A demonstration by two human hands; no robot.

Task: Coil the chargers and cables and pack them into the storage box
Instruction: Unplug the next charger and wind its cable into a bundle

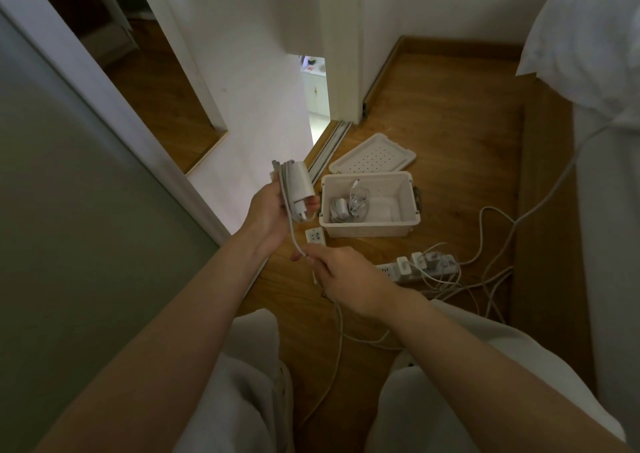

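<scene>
**Head view.** The left hand (pixel 266 213) grips a white charger (pixel 299 184) with cable turns wound round its body. The right hand (pixel 346 276) pinches the free cable (pixel 292 234) just below, thumb against fingers. The cable's remainder trails to the wooden floor (pixel 450 141). Beyond the hands stands the open white storage box (pixel 367 236) — holding what appear to be two coiled chargers (pixel 346 205). Its perforated lid (pixel 372 154) lies behind it. At right is a power strip (pixel 389 272) with adapters plugged in, amid loose cables (pixel 480 234).

Wooden floor (pixel 433 134), white walls (pixel 263 71), dim light
</scene>
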